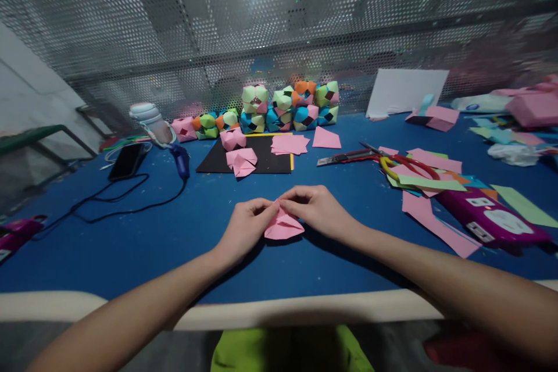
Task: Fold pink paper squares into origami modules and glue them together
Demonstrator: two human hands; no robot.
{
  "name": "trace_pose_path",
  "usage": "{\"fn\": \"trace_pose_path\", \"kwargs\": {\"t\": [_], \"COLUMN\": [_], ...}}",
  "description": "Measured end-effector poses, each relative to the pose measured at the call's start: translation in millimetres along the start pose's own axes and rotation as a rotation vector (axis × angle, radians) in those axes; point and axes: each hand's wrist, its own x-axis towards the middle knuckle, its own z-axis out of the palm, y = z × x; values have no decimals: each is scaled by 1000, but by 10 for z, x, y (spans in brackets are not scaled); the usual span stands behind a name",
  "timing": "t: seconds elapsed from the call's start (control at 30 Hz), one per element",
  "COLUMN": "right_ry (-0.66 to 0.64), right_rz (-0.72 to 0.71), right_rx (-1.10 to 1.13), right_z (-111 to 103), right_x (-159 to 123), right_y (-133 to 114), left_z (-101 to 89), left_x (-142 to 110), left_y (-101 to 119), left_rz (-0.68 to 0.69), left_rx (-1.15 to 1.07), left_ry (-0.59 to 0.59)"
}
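A folded piece of pink paper [283, 226] is held a little above the blue table, between my two hands. My left hand [246, 224] pinches its upper left edge between thumb and fingers. From the other side, my right hand [320, 209] grips the top edge, its fingertips close to those of the left. Beyond the hands lie a partly folded pink paper piece [242, 161] and a pink folded paper ball [233, 139]. A stack of pink paper sheets [290, 144] rests on a black sheet [265, 163], with a single pink sheet [326, 138] to its right.
Several colourful paper balls [279, 119] line the back by a perforated metal panel [218, 29]. On the right are a utility knife [344, 158], scissors [390, 168], paper scraps and a purple case [492, 218]. A phone [126, 161], cable and bottle [150, 122] stand left.
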Motion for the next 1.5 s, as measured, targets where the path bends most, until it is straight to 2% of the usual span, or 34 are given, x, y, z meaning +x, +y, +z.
{"fn": "trace_pose_path", "kwargs": {"t": [0.23, 0.47, 0.6, 0.77, 1.03, 1.27, 1.5], "right_ry": [31, 22, -17, -28, 26, 25, 18], "right_rz": [3, 81, 94, 68, 48, 36, 3], "right_rx": [-10, 58, 116, 5, -40, 1, 5], "right_z": [0, 5, -32, -19, 11, 3, 3], "right_x": [-4, 8, 31, 9, -21, -25, -26], "right_y": [35, 55, 15, -11, 27, 24, 34], "left_z": [17, 11, 9, 2, 14, -7, -11], "left_x": [0, 16, 19, 28, 28, 18, 24], "left_y": [11, -2, -8, -26, -58, -36, -38], "left_rz": [1, 20, -3, 6, -1, -10, -47], "left_rx": [-28, -13, -75, -117, -174, -98, -187], "left_ry": [-17, -64, 22, 91, 22, 21, 23]}}
